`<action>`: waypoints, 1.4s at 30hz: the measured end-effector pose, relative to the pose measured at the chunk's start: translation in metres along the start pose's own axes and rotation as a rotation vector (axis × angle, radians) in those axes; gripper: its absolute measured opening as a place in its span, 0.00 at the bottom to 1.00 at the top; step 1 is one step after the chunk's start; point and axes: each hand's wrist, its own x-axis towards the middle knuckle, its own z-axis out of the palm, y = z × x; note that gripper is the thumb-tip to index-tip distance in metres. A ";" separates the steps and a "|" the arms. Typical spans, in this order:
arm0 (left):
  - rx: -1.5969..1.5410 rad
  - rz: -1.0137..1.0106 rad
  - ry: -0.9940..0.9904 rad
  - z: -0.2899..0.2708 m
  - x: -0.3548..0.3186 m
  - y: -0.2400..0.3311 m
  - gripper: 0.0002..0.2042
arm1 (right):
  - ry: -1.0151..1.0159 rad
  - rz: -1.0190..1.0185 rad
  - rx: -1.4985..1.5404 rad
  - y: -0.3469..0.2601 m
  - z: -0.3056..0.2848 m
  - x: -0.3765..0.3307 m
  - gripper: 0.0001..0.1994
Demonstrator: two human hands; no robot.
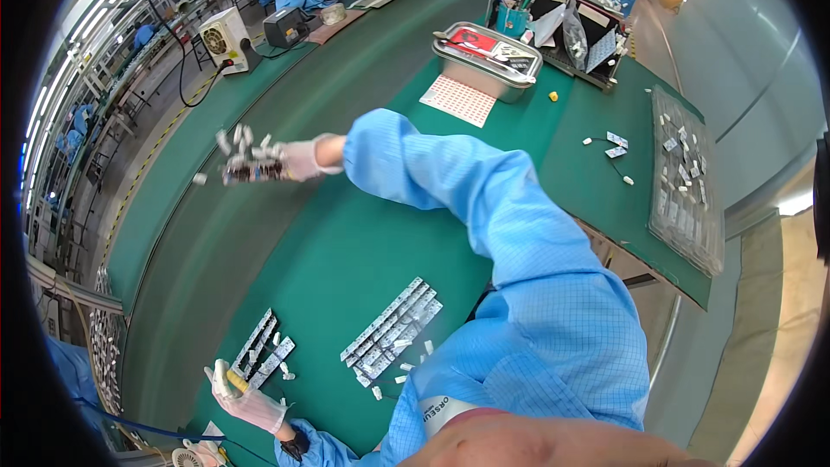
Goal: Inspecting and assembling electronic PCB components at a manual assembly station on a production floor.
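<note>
The right hand (303, 160), gloved in white, is stretched out over the dark belt (212, 233) and is closed on one end of a bundle of board strips (252, 173); white connectors (245, 137) stick out above the bundle. Blur hides the exact finger placement — which fingers bear the load cannot be told. Good practice for this carry, in the inspector's judgement, is a firm hold on the board edges, the bundle kept level and the connectors clear of one another, with the grip loosened only once the boards are fully supported; a hasty swing could snag or shed a lead. The left hand (249, 402), also gloved, is partly curled at the lower end of a small group of strips (259, 353) on the green surface (337, 251); whether it pinches them or merely sits beside them cannot be told. A larger row of strips (393, 329) lies to its right — untouched by either hand — with loose connectors near its lower side.
</note>
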 end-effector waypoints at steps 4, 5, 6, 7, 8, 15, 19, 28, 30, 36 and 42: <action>0.012 0.033 0.022 -0.004 0.002 0.008 0.12 | -0.449 0.546 0.262 -0.145 -0.105 -0.006 0.14; 0.013 0.043 0.039 -0.002 0.003 0.011 0.13 | -0.481 0.445 0.282 -0.158 -0.110 -0.019 0.15; 0.033 0.112 0.044 -0.002 0.005 0.009 0.13 | -0.353 0.325 0.256 -0.171 -0.096 -0.035 0.13; 0.032 0.115 0.037 -0.001 0.003 0.009 0.13 | -0.427 0.267 0.174 -0.188 -0.093 -0.045 0.12; 0.038 0.105 0.032 -0.001 0.002 0.009 0.13 | -0.442 0.202 0.107 -0.201 -0.091 -0.053 0.12; -0.041 0.067 0.017 0.005 -0.006 0.008 0.14 | -0.537 0.178 -0.059 -0.213 -0.116 -0.050 0.27; -0.033 0.133 -0.024 0.006 -0.005 0.004 0.13 | -0.616 0.277 -0.184 -0.220 -0.137 -0.057 0.34; -0.560 0.299 0.002 0.063 -0.007 -0.033 0.13 | -0.302 1.255 -0.526 -0.280 -0.292 -0.156 0.26; -0.658 0.372 -0.009 0.077 0.000 -0.025 0.13 | -0.099 1.507 -0.856 -0.331 -0.357 -0.212 0.23; -0.917 0.536 -0.001 0.107 0.005 -0.009 0.12 | 0.278 2.589 -1.584 -0.536 -0.527 -0.348 0.18; -1.135 0.634 0.056 0.123 -0.003 0.001 0.11 | -0.078 2.959 -1.372 -0.701 -0.566 -0.449 0.18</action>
